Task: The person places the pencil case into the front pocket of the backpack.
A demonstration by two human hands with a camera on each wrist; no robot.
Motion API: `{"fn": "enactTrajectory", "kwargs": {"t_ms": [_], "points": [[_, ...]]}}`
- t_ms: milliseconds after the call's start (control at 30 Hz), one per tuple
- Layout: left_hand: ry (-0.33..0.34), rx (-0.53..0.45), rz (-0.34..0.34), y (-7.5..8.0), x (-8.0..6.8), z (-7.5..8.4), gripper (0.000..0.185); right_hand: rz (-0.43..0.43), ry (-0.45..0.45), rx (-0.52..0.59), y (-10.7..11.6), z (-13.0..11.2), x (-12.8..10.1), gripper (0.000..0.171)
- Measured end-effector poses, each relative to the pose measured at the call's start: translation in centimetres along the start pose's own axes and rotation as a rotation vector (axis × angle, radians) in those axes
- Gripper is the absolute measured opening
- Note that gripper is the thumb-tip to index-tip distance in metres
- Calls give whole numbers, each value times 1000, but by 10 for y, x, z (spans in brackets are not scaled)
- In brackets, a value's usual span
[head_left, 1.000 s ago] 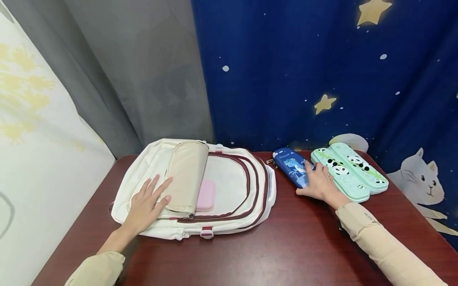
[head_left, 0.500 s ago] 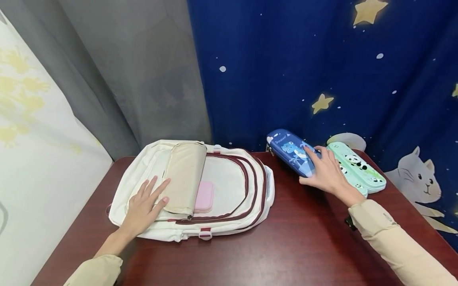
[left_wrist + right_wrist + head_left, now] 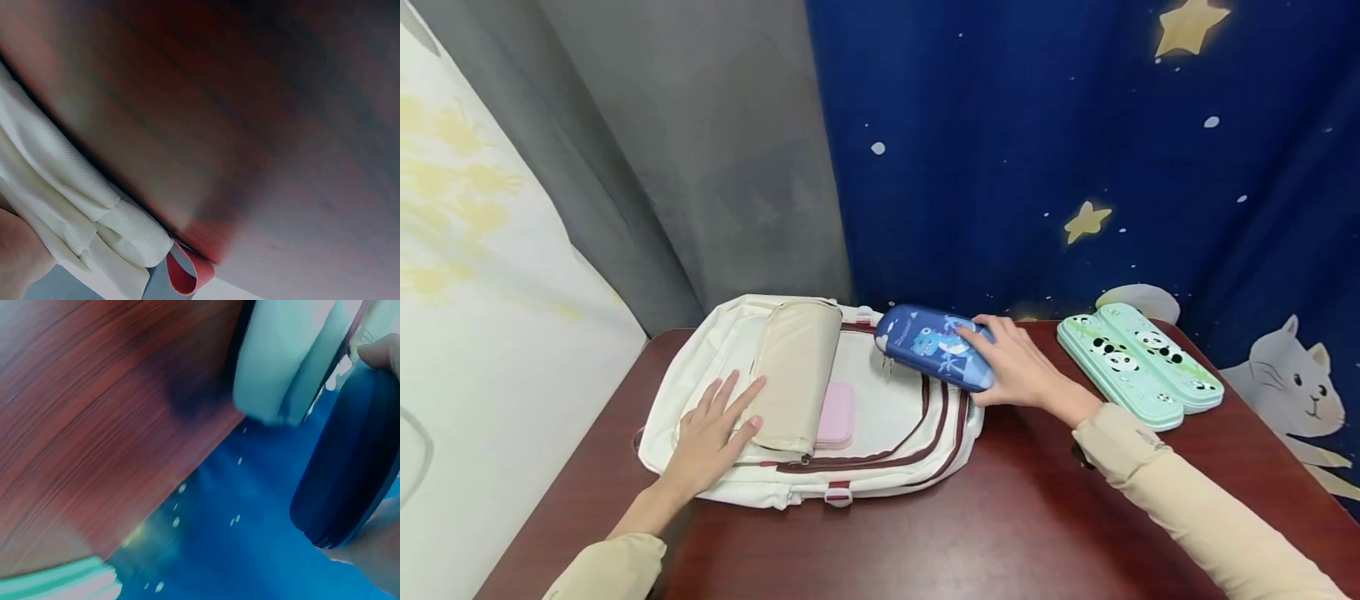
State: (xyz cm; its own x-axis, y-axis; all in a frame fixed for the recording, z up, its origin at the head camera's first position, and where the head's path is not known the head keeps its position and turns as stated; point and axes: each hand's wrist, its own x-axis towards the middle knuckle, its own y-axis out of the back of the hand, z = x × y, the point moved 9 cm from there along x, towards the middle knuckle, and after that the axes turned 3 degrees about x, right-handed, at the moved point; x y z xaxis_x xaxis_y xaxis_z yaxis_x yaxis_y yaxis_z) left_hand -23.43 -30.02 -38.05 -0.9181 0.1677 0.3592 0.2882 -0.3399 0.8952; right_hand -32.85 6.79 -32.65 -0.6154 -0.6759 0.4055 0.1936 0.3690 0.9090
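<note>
1. At the far left hangs a white curtain (image 3: 452,242) with yellow prints; beside it falls a grey curtain (image 3: 737,167).
2. A beige sleeve (image 3: 613,567) leads to the left hand (image 3: 711,437), which rests on the backpack with its fingers spread and released, the fingertips meeting the edge of a folded panel.
3. The white backpack (image 3: 880,417) lies flat on the dark red table (image 3: 925,550), its maroon zippers curving round the right end. In the left wrist view, a red loop (image 3: 187,272) sticks out from the pale ribbed fabric.
4. The beige folded panel (image 3: 797,375) lies turned back across the backpack's middle. A pink case (image 3: 837,412) shows just right of it, partly covered by it.
5. The blue dinosaur pencil case (image 3: 936,342) is raised over the far right part of the backpack, picture side up and slanting, with zipper pulls (image 3: 887,364) dangling near its left end.
6. The right hand (image 3: 1018,367) grasps that case by its right end, thumb and fingers on opposite sides.
7. Farther right, two mint-green panda pencil cases (image 3: 1120,367) lie side by side on the table, near its back edge.
8. Behind hangs a navy curtain (image 3: 955,167) with gold stars, and a grey cat print (image 3: 1296,383) at far right.
</note>
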Motion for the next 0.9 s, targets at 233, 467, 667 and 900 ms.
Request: {"fn": "enactTrajectory", "kwargs": {"t_ms": [233, 467, 667, 900], "points": [[0, -5, -2, 1, -1, 0, 56, -110, 73, 41, -22, -19, 25, 98], [-15, -13, 6, 5, 0, 2, 57, -229, 48, 167, -43, -30, 44, 98], [-10, -46, -14, -2, 0, 3, 56, -225, 76, 219, -68, -37, 58, 95], [8, -54, -40, -2, -2, -2, 57, -237, 109, 252, -83, -43, 70, 106]]}}
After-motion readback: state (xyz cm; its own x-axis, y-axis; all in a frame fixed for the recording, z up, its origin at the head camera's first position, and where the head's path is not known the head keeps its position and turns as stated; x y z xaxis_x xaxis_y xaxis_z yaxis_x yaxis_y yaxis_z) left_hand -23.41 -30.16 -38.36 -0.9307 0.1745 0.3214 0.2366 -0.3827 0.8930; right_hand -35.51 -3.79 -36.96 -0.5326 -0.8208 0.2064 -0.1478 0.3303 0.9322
